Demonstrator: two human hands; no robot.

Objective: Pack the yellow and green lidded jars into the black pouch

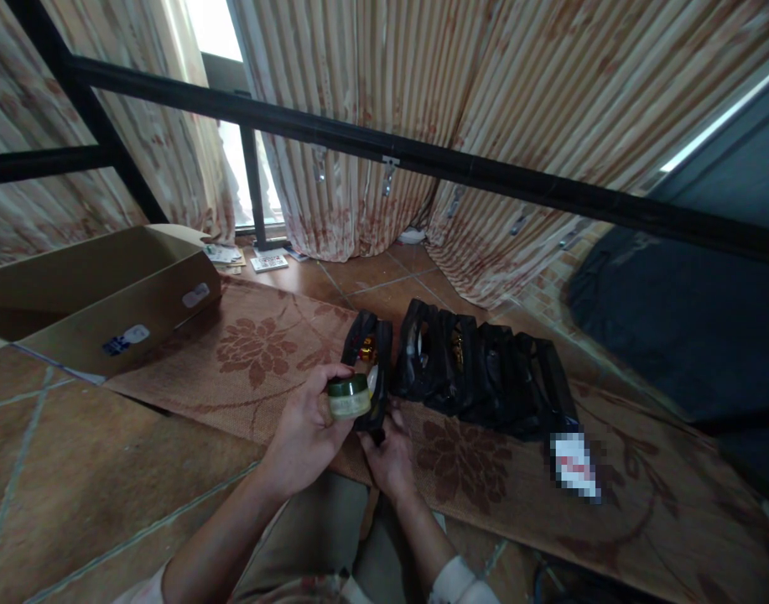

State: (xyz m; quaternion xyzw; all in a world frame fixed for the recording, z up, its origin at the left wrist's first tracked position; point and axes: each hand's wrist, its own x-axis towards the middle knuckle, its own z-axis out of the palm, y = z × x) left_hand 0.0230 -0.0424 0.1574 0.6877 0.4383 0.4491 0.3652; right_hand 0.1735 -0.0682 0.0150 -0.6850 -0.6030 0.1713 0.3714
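My left hand (305, 440) grips a small round jar (350, 398) with a dark green lid and a paler body. The jar is just in front of a black pouch (379, 369) whose top is spread apart, with a gold item (367, 349) and other small contents showing inside. At the pouch's near end, my right hand (390, 453) has its fingers closed on the black edge. Several more black pouches (478, 369) stand in a row to the right, close together. Whether the jar touches the pouch, I cannot tell.
A large open cardboard box (170, 302) stands at the left on the patterned brown mat (258, 348). A black metal rail (334, 130) crosses in front of the curtains (371, 75). A blurred white label (574, 466) lies by the pouch row. Papers (269, 263) lie near the window.
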